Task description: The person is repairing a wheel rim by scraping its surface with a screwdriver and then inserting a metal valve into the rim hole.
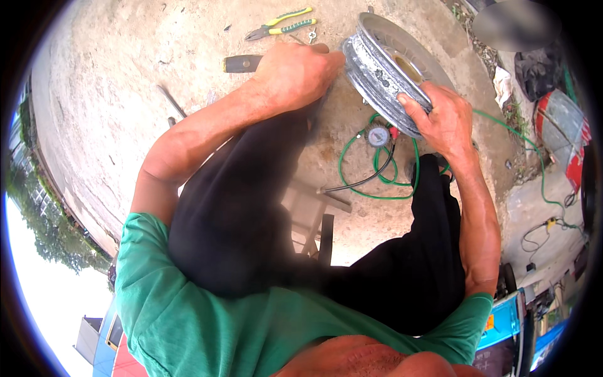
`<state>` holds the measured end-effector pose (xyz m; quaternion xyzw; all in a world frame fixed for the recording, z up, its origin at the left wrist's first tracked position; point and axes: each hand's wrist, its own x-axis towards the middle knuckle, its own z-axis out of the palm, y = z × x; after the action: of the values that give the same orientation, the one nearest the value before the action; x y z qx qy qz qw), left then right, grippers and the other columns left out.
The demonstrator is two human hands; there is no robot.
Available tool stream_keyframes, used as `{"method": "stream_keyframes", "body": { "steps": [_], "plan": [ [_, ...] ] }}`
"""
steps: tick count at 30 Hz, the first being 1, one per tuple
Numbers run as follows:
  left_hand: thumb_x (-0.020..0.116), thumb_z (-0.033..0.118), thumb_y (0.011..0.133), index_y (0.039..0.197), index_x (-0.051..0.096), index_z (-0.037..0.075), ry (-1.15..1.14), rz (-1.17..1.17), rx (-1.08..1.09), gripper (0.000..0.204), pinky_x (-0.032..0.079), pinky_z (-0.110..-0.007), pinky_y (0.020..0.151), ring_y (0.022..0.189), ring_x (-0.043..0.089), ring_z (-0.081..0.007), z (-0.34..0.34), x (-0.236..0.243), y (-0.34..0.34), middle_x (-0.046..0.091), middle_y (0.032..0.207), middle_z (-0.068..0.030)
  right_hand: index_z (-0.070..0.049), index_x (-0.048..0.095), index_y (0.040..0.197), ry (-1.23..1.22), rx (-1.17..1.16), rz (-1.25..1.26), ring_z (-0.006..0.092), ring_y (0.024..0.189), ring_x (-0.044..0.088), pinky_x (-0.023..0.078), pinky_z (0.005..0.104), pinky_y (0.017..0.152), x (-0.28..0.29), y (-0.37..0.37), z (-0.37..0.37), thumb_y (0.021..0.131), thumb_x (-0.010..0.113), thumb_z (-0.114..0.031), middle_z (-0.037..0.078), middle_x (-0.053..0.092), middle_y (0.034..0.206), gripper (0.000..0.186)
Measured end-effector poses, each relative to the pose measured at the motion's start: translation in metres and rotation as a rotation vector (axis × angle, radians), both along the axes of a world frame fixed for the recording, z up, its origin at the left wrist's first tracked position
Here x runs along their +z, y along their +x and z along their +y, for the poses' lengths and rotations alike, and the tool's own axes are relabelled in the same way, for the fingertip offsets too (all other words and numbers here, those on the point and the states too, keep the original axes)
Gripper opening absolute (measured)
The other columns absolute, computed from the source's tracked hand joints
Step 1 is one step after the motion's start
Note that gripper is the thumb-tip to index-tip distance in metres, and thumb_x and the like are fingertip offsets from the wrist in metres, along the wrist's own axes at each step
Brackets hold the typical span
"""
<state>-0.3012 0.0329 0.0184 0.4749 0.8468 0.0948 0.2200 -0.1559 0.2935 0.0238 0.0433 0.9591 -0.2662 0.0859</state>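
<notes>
A scuffed silver wheel rim (pixel 377 75) stands tilted on the concrete, without a tyre. My right hand (pixel 443 116) grips its near edge, thumb on the outer face and fingers over the side. Closed in a fist, my left hand (pixel 298 72) is at the rim's left edge; anything inside its fingers is hidden. By the left wrist lies a dark block-like tool piece (pixel 242 63), partly covered by the hand. Pliers with yellow-green handles (pixel 292 24) rest beyond it, near a small metal piece (pixel 312 36).
A round pressure gauge (pixel 379 136) with a coiled green hose (pixel 341 168) lies between my feet. A metal bar (pixel 171 100) is on the ground at left. Along the right are a red and grey container (pixel 559 129), a dark bag (pixel 537 75) and cables.
</notes>
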Motion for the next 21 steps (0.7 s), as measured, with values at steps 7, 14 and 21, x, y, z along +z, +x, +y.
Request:
{"method": "stream_keyframes", "body": {
  "steps": [7,14,21],
  "plan": [
    [0.063,0.023,0.095,0.099,0.066,0.015,-0.135,0.081,0.103,0.009,0.058,-0.048,0.070,0.082,0.070,-0.0353,0.000,-0.005,-0.017,0.070,0.090,-0.0095,-0.003,0.067,0.084,-0.012,-0.071,-0.073,0.0400,0.072,0.067,0.051,0.0512,0.066,0.006,-0.012,-0.024,0.092,0.071,-0.047,0.019,0.067,0.073,0.044],
    [0.067,0.023,0.092,0.099,0.066,0.014,0.066,0.018,0.056,0.011,0.057,-0.049,0.070,0.083,0.070,-0.0365,-0.007,0.004,-0.008,0.071,0.090,-0.0095,-0.003,0.068,0.087,0.025,-0.081,-0.108,0.0415,0.071,0.068,0.052,0.0525,0.066,0.008,-0.023,-0.037,0.095,0.068,-0.047,0.020,0.070,0.074,0.045],
    [0.062,0.024,0.094,0.097,0.067,0.012,-0.114,0.043,-0.051,0.013,0.058,-0.048,0.070,0.087,0.072,-0.0344,0.004,0.024,-0.009,0.072,0.089,-0.0113,-0.004,0.071,0.095,0.033,-0.066,-0.094,0.0421,0.075,0.070,0.054,0.0527,0.068,0.005,-0.026,-0.036,0.096,0.065,-0.049,0.020,0.071,0.076,0.046]
  ]
}}
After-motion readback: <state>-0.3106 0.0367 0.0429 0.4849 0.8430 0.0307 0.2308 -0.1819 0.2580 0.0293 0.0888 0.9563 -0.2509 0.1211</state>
